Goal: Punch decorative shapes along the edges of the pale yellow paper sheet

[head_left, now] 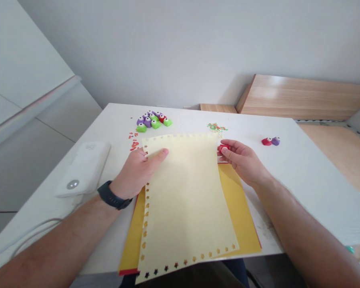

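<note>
White bench (303, 180)'s got a golden sheet (240, 208) on it, white gadget (87, 168) left of that, paper bits (134, 145) and a punch cluster (155, 124) past it, two more punches (267, 141) off right.

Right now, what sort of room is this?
Perhaps a bedroom craft corner: a white table, a light brown wooden bed-like frame, and a pale yellow paper sheet with punched edges.

Nothing is legible (white device (85, 166) perhaps bears a logo (91, 147)).
</note>
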`<state>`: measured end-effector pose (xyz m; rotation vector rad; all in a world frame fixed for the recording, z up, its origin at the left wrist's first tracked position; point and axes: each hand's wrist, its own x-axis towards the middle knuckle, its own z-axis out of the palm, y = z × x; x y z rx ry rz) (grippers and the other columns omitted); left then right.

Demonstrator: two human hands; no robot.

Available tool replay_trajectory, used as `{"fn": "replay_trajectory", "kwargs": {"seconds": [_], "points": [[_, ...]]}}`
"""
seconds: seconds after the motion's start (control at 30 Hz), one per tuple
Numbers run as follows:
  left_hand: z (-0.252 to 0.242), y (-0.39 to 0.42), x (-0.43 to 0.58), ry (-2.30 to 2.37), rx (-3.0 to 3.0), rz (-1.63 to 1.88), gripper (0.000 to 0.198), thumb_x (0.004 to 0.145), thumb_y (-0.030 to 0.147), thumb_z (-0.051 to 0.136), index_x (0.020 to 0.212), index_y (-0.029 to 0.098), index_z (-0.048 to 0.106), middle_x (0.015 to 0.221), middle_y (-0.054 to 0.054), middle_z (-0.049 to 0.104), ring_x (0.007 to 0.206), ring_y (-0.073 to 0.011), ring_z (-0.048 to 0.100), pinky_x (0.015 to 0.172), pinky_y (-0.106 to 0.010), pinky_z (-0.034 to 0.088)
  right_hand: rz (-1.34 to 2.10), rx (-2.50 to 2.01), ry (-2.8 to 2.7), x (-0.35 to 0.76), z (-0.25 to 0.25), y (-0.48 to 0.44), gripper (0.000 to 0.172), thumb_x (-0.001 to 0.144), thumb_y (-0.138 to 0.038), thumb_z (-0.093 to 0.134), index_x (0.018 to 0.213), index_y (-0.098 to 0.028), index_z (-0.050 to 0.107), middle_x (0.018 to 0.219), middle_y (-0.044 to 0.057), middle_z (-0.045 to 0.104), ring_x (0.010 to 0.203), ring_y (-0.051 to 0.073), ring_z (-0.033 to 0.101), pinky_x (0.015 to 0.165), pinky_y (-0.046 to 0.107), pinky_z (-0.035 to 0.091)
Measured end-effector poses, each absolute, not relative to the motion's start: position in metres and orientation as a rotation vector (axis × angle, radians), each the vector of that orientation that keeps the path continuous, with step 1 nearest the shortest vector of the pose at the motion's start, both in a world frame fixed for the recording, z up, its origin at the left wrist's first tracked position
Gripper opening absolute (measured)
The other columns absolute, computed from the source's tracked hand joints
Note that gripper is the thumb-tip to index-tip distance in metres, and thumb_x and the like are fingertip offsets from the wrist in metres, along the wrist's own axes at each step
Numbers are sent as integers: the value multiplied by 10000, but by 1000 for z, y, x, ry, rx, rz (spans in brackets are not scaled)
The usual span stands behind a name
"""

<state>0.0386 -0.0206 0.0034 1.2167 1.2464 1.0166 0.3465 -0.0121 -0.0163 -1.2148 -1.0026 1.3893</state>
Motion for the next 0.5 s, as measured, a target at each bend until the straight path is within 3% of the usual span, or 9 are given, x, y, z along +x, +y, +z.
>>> {"fn": "replay_trajectory", "kwargs": {"seconds": [0.5], "points": [[1,-20,38,1187,1221,1032,322,867,359,804,1167,242,816,1170,-69,819,1025,-378,785,933,-534,658,1451,-1163,-1086,350,-15,-14,400,786,-344,916,1126,-228,741,1038,44,758,932,169,679,836,321,537]]}}
